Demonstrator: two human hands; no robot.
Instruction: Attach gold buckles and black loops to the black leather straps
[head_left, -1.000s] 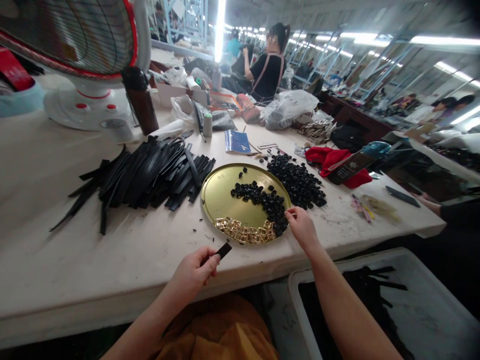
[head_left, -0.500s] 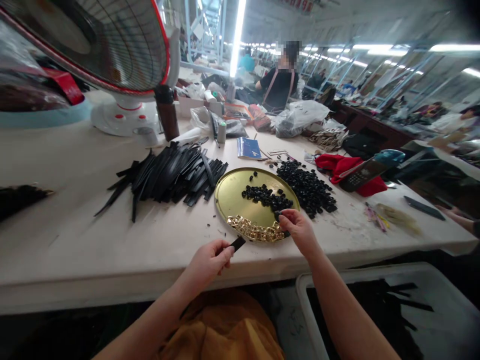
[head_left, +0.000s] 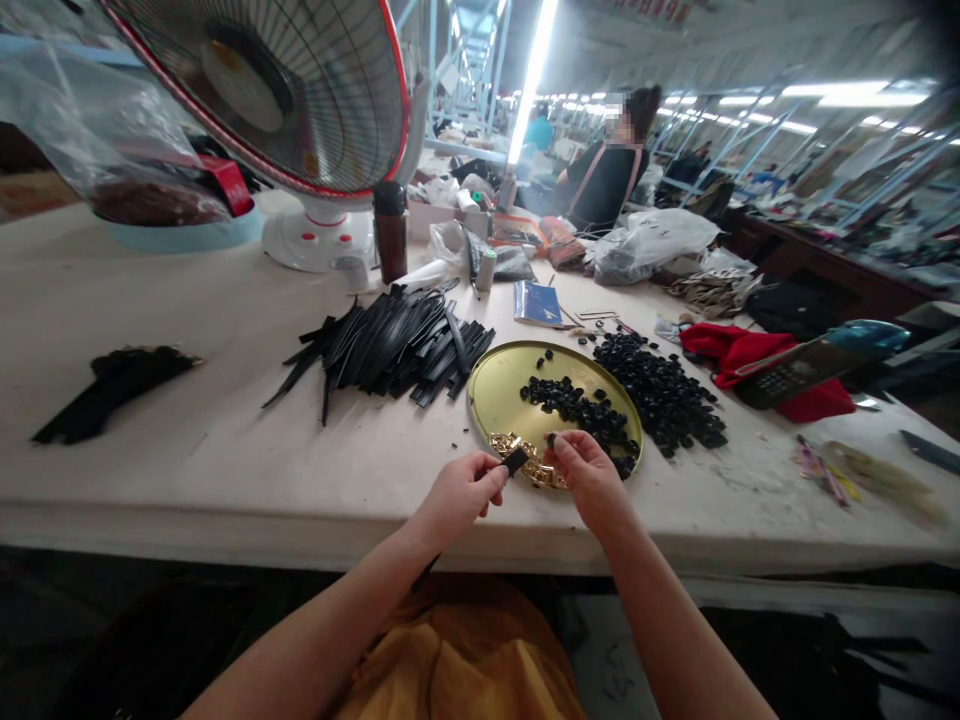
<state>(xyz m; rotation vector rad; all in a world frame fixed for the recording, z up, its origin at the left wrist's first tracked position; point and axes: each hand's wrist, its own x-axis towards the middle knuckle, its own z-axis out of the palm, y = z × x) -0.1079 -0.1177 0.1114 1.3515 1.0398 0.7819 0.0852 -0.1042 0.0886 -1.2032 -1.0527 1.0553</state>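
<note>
My left hand (head_left: 469, 487) pinches a black strap (head_left: 515, 460) near its end, which points toward my other hand. Between the thumb and fingertips of my right hand (head_left: 589, 478) is a small black loop (head_left: 552, 440), partly covered by the fingers. Both hands are over the near rim of a round gold tray (head_left: 499, 375), a short gap apart. Gold metal buckles (head_left: 508, 443) lie along the tray's near side, partly behind my hands. More small black loops (head_left: 574, 403) are spread across its middle and right.
A heap of black straps (head_left: 397, 340) lies left of the tray, and a pile of black loops (head_left: 660, 390) right of it. Farther left is a bundle of black straps (head_left: 112, 390). A fan (head_left: 315, 235), a brown bottle (head_left: 391, 235) and a blue booklet (head_left: 537, 303) stand or lie behind.
My right hand has lifted a black loop from the tray's loops and moved left toward the strap end. My left hand has come closer to it. The view has turned left.
</note>
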